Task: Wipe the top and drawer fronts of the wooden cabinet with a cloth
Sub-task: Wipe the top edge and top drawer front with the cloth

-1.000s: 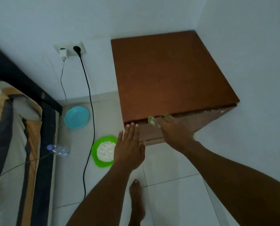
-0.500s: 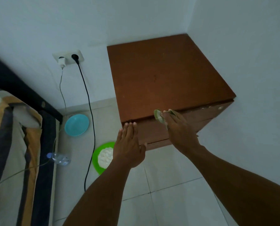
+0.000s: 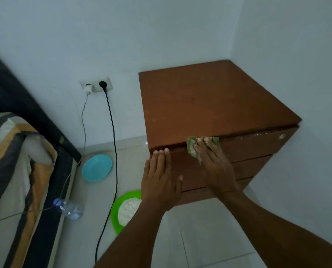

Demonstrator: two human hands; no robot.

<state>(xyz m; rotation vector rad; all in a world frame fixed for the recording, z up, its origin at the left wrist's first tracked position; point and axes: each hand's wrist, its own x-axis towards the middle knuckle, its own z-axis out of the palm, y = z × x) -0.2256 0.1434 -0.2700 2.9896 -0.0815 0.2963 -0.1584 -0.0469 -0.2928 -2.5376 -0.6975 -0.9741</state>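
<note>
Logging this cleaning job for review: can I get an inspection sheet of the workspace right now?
Surface: wooden cabinet top bare, with faint pale specks.
Job's things: green cloth against the top drawer front, just under the top's edge.
Clutter: blue plate, green plate holding something white, and a clear bottle lying on the floor.
Hands: right hand presses the cloth with straight fingers; left hand flat against the drawer front beside it.
Cables: black cable and thin cable run from the wall socket down toward the floor.
Surroundings: bed at left, white walls, tiled floor.
</note>
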